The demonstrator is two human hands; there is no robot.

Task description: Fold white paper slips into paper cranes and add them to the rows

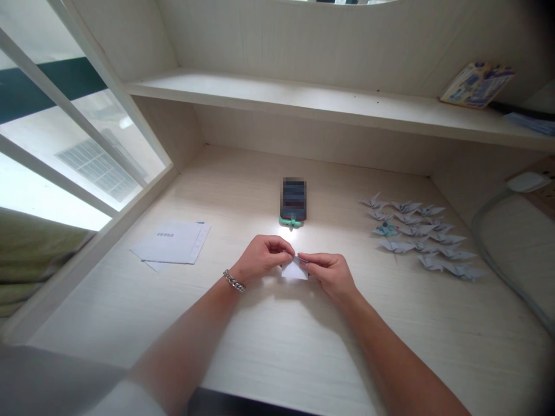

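A small piece of folded white paper (295, 269) sits between my two hands near the middle of the desk. My left hand (260, 258) pinches its upper left part between thumb and fingers, and a silver chain bracelet (234, 281) circles that wrist. My right hand (327, 275) pinches the paper's right corner. The fingertips of both hands nearly meet above the paper, hiding its top edge. The lower point of the paper hangs free over the desk.
A phone (293, 200) with a blurred screen leans on a green stand just beyond my hands. Several folded paper cranes (416, 231) lie in rows at right. Loose paper sheets (171, 245) lie at left. A shelf (303, 98) runs above the desk, with a window at left.
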